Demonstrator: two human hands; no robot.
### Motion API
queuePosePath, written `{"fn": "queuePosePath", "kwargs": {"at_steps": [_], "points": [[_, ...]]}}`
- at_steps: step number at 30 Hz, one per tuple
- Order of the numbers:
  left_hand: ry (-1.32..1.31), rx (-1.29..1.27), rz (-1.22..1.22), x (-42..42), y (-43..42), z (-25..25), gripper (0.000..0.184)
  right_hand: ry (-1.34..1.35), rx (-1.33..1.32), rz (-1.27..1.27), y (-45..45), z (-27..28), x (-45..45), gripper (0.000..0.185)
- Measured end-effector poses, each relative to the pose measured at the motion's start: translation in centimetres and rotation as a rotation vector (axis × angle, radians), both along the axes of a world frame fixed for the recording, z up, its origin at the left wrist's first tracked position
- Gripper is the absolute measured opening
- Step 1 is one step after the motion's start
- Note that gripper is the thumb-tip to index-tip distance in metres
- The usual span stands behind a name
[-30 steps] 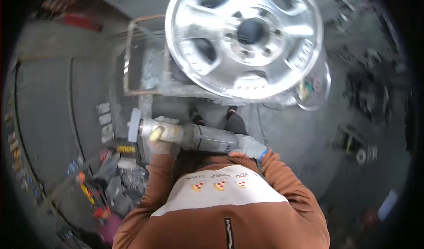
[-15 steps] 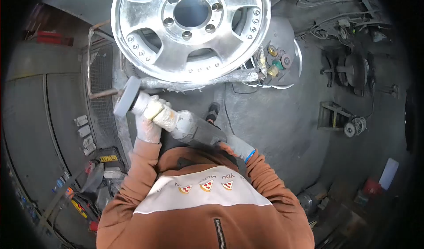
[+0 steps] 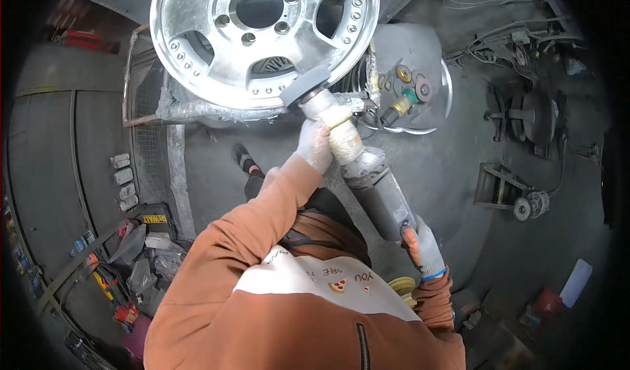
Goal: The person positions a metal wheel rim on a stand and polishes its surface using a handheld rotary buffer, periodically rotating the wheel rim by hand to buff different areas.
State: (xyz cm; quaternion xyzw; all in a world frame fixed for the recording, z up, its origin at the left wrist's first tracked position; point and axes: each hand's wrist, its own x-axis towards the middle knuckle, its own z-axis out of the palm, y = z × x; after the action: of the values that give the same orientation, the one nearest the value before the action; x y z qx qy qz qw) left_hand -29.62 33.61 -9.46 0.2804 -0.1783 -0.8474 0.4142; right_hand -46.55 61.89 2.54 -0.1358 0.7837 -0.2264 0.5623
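A power tool (image 3: pixel 380 193) with a grey disc (image 3: pixel 305 86) at its front end is held between my gloved hands. My left hand (image 3: pixel 316 143) wraps round its pale, wrapped neck just behind the disc. Round the rear end of the grey body my right hand (image 3: pixel 423 244) is closed, with orange on the fingers of its glove. The disc overlaps the lower rim of a shiny metal wheel (image 3: pixel 298 28); whether they touch I cannot tell. The wheel lies face up on a wrapped metal frame (image 3: pixel 197 112).
Right of the wheel, a round grey surface (image 3: pixel 420 42) holds several small discs and a green-collared tool (image 3: pixel 399 107). Farther right stand a metal stand (image 3: pixel 499 186) and cables. A DeWalt case (image 3: pixel 157 219) and plastic bags (image 3: pixel 141 275) lie at the lower left.
The tool has swung right and up, its disc moving from beside the frame to the wheel's lower rim. My right hand has moved right and down. The view has shifted slightly.
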Motion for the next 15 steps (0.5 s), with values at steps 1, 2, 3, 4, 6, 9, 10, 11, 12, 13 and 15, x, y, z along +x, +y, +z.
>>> {"fn": "queuePosePath", "kwargs": {"at_steps": [1, 2, 3, 4, 6, 9, 10, 11, 12, 13, 15], "points": [[0.032, 0.075, -0.024, -1.0, -0.2, 0.4, 0.025, -0.032, 0.022, -0.112, -0.7, 1.0, 0.0, 0.037], [0.015, 0.086, -0.048, -1.9, -0.4, 0.3, 0.024, -0.033, -0.044, -0.143, 1.1, -0.4, -1.1, 0.035], [-0.003, 0.097, -0.071, -2.6, -0.7, 0.3, 0.024, -0.034, -0.043, -0.133, 0.6, 0.2, -1.2, 0.035], [0.055, 0.113, -0.103, -2.8, -1.0, 2.0, 0.022, 0.013, -0.031, -0.01, -0.1, 1.3, -1.1, 0.038], [0.028, 0.081, -0.104, -3.3, -0.8, 1.8, 0.026, 0.056, -0.018, 0.128, -0.1, 1.3, -1.3, 0.042], [0.027, 0.015, -0.077, -3.4, -0.5, 1.4, 0.029, -0.036, -0.138, -0.135, 1.8, 0.1, -1.4, 0.034], [0.012, -0.008, -0.099, -3.2, -0.4, 1.7, 0.03, 0.021, -0.122, -0.082, 1.6, 0.4, -0.7, 0.036], [0.014, -0.002, -0.097, -3.0, -0.2, 1.7, 0.03, 0.077, -0.105, -0.031, 1.3, 0.7, 0.1, 0.038], [0.009, 0.017, -0.059, -2.7, -0.1, 1.7, 0.027, 0.104, -0.141, 0.03, 0.3, 0.9, 1.2, 0.039], [0.006, 0.033, -0.023, -2.3, -0.1, 1.6, 0.024, 0.107, -0.139, 0.028, 0.6, 0.6, 1.4, 0.039], [-0.036, 0.07, -0.056, 0.2, 0.2, 0.7, 0.021, 0.04, 0.053, 0.007, 1.8, -0.3, 2.0, 0.037]]}}
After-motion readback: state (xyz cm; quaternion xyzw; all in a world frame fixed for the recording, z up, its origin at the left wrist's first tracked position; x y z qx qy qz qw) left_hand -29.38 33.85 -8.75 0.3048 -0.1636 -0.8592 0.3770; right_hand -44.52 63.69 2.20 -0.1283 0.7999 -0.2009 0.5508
